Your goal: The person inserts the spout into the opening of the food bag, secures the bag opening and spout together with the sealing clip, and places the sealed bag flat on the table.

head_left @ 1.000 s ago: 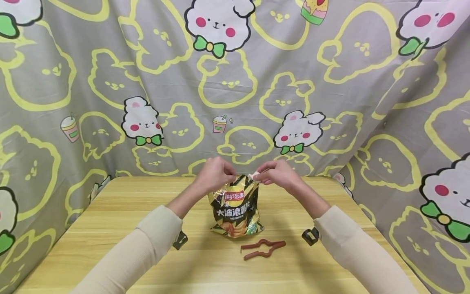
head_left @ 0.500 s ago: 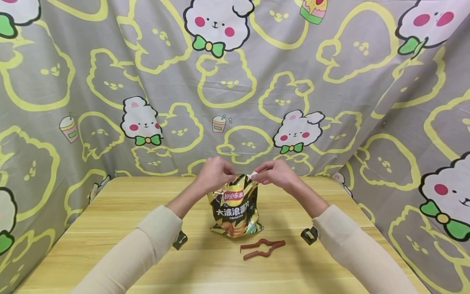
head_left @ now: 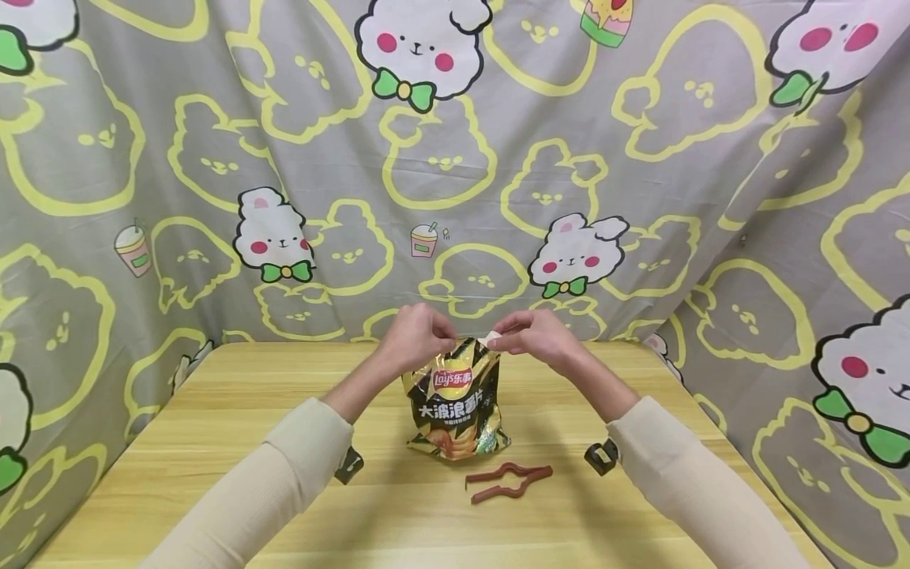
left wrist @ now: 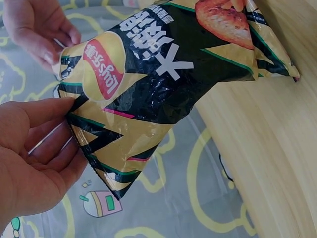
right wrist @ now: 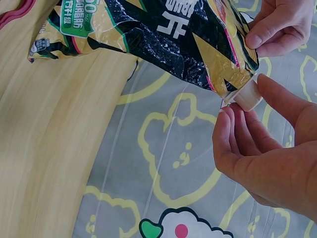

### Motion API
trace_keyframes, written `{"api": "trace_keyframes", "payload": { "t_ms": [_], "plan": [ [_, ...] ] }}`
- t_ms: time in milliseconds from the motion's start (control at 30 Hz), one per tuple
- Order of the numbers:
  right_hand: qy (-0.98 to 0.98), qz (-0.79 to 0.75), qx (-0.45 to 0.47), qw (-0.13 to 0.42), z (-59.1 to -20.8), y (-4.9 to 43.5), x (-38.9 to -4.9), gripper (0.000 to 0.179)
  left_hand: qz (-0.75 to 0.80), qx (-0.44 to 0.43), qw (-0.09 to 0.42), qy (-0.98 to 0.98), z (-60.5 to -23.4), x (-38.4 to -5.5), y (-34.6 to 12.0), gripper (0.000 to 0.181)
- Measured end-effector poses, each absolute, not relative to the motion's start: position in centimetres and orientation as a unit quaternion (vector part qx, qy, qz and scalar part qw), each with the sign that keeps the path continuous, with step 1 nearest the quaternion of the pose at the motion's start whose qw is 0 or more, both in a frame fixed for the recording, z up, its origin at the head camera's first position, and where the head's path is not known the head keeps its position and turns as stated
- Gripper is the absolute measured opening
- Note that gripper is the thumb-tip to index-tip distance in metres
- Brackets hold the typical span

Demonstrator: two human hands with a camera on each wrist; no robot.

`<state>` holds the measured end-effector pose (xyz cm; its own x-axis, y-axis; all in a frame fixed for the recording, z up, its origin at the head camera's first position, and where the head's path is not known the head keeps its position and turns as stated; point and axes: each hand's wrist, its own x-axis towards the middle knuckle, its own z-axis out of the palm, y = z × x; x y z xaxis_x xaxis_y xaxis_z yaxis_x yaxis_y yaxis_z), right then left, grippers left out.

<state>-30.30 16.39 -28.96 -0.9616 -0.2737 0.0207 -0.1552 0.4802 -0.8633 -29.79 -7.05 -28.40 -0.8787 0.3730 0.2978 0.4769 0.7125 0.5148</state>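
A black and gold Lay's potato chip bag (head_left: 458, 411) stands on the table, its printed front towards me. My left hand (head_left: 418, 338) pinches the bag's top edge near the left corner. In the left wrist view the thumb of the left hand (left wrist: 37, 153) lies on the front, the fingers behind. At the top right corner, my right hand (head_left: 536, 338) pinches a small white device (right wrist: 249, 95) that looks like a mini bag sealer. The bag's edge meets one end of it. Thumb and fingertips of the right hand (right wrist: 272, 158) hold it from opposite sides.
A reddish-brown two-armed tool (head_left: 508, 482), joined at its right end, lies in front of the bag on the wooden table (head_left: 284, 506). A patterned grey curtain (head_left: 441, 182) hangs behind the table and at both sides. Black wrist gear (head_left: 602, 457) shows by the right cuff.
The hands and bag have barely moved. The white device has shifted slightly at the bag's top right corner, with the right hand's fingers adjusting a little around it.
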Motion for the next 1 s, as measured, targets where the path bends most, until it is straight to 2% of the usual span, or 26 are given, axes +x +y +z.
{"api": "trace_keyframes", "payload": {
  "t_ms": [333, 533, 867, 1000],
  "plan": [
    [0.861, -0.487, -0.128, 0.068, -29.1, 17.1, -30.2, 0.046, -0.307, -0.227, 0.086, -0.920, -28.5, -29.7, -7.1, 0.006],
    [0.869, -0.474, -0.124, 0.069, -29.3, 18.2, -29.5, 0.043, -0.311, -0.226, 0.087, -0.919, -28.5, -29.7, -7.2, 0.006],
    [0.883, -0.446, -0.123, 0.076, -31.8, 20.3, -28.1, 0.042, -0.311, -0.228, 0.088, -0.919, -28.6, -29.7, -7.2, 0.005],
    [0.878, -0.452, -0.125, 0.096, -32.7, 20.4, -27.2, 0.039, -0.306, -0.233, 0.092, -0.919, -28.6, -29.7, -7.2, 0.004]
  ]
}}
